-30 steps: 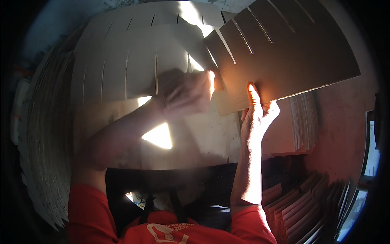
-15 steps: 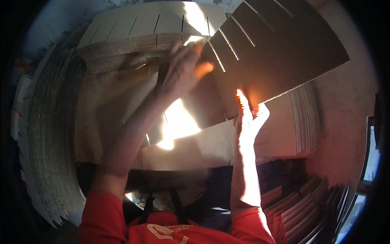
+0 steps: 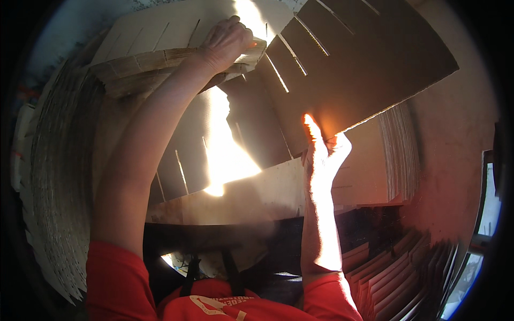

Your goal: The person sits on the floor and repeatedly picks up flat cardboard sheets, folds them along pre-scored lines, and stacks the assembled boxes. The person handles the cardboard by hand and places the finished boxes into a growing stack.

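Observation:
My right hand (image 3: 324,144) grips a large brown slotted cardboard sheet (image 3: 369,69) by its lower edge, thumb on the facing side and fingers behind. The sheet is tilted, its row of cut slots toward the upper left. My left hand (image 3: 227,43) reaches to a stack of pale slotted cardboard sheets (image 3: 152,40) at the far side. Its fingers are curled at the stack's near right edge; the fingertips are hidden, so I cannot tell what they pinch. Below lies another slotted cardboard piece (image 3: 184,144), lit by a bright sun patch.
A tall stack of cardboard (image 3: 61,166) stands along the left. Another stack (image 3: 396,155) sits right of my right forearm. Upright cardboard pieces (image 3: 396,273) fill the lower right. A pale board edge (image 3: 241,192) runs across in front of me.
My left hand has moved up and away from the held sheet's slotted edge to the far stack, its fingers now curled. The right hand keeps its hold, the sheet shifting slightly left.

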Motion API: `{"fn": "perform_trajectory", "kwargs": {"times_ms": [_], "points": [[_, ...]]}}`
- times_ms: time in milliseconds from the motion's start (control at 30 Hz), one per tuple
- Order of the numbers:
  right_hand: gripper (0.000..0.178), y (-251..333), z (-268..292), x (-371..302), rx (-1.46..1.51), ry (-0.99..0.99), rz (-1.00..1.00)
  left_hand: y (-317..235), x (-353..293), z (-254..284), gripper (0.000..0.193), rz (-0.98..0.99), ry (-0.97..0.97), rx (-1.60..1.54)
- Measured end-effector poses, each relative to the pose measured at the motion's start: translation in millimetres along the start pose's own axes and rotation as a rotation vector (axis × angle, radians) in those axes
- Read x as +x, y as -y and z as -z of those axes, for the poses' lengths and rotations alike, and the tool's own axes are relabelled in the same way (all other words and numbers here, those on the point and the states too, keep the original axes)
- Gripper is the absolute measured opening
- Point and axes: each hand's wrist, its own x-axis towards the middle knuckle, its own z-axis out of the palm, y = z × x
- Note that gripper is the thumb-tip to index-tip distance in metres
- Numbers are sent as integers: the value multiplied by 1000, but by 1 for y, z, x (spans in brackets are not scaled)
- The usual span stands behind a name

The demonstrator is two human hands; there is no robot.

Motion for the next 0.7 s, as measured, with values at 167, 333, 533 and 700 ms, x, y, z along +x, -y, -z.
{"fn": "perform_trajectory", "kwargs": {"times_ms": [167,333,533,700], "points": [[30,7,-4,-5,-22,-6,11,17,4,2,10,-36,-294,-234],[20,12,-7,-7,-18,-27,2,12,3,14,29,-72,-230,8],[20,9,-6,-3,-48,-25,105,1,-6,13,31,-57,-123,314],[26,19,-12,-7,-51,-38,46,-2,-4,18,24,-147,-175,333]]}}
